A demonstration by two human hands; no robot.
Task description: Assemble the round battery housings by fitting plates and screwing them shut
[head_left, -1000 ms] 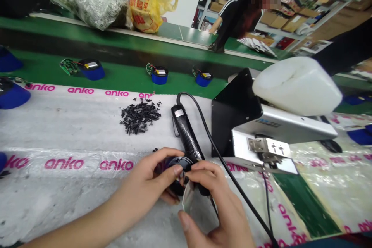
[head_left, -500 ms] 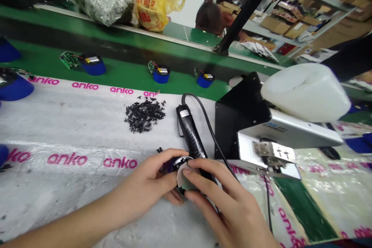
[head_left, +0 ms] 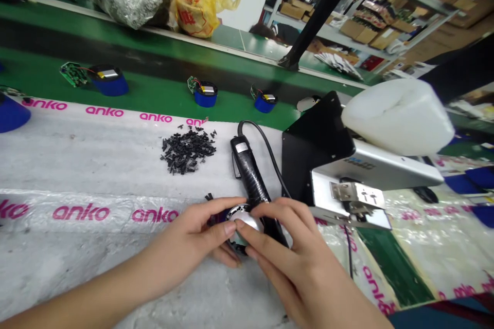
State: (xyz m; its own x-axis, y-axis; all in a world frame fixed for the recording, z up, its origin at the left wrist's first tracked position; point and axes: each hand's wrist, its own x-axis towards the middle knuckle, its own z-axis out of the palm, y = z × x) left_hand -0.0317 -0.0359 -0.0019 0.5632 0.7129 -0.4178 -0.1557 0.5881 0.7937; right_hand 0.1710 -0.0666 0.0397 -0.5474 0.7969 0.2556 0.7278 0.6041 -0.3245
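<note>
My left hand (head_left: 204,231) is closed round the side of a small round housing (head_left: 233,211) with a notched black rim and some blue at its side. My right hand (head_left: 299,249) holds a thin silvery disc (head_left: 249,220) with its fingertips, against the open face of the housing. My left thumb also touches the disc's edge. Just beyond the hands lies a corded electric screwdriver (head_left: 251,172) wrapped in black tape; its front end is hidden behind my right hand. A pile of small black pieces (head_left: 187,150) lies to its left.
Several blue round units (head_left: 206,96) with batteries and green circuit boards stand on the green belt (head_left: 162,95). At right is a silver and black machine (head_left: 386,167) with a white plastic container (head_left: 397,117). Behind are a yellow bag (head_left: 195,5) and a person (head_left: 283,33).
The disc has tilted and now lies flatter over the housing, catching more light. My view has shifted slightly right. The person at the back has moved lower, behind the black post.
</note>
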